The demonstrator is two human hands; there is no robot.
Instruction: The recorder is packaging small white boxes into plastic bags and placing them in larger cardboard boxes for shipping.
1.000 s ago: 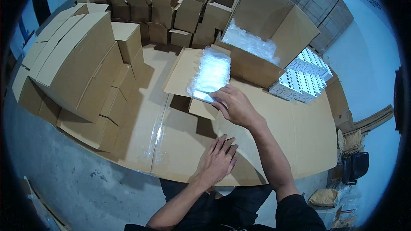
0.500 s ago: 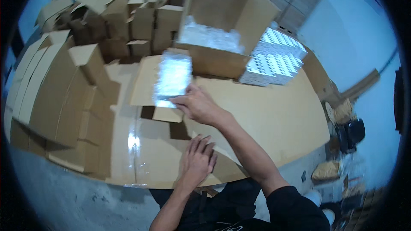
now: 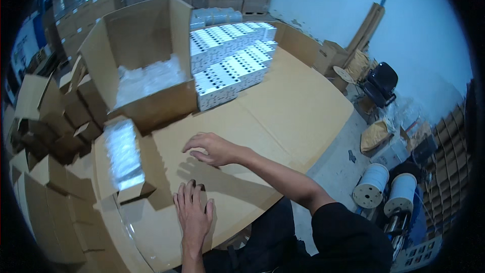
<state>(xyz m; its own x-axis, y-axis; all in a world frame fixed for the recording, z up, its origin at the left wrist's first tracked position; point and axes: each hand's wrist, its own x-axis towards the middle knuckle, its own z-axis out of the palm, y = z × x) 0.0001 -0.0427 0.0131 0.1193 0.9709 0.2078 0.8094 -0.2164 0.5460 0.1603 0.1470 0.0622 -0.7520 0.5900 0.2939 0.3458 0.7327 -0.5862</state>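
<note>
Nothing sits in either grip, as far as I can see from beside the table. The right hand hovers over it, fingers loosely curled, with a fair gap to the thumb. The left hand rests nearer the body, palm down, its 4 fingers a little spread.

Off to the left, the bubble-wrapped packet lies lengthwise at the mouth of a small carton, whose flaps stand out around it; how deep it sits I can't tell. Behind stands a large carton holding clear bubble bags, with 2 banks of white boxes just beside it.

To my eye, the packet wants a flat, even press along its length rather than a poke at 1 end, since the wrap looks puffy and slick. Setting 1 hand against the small carton would steady it, for it looks light. The flaps are best kept clear, so no edge snags the wrap.
</note>
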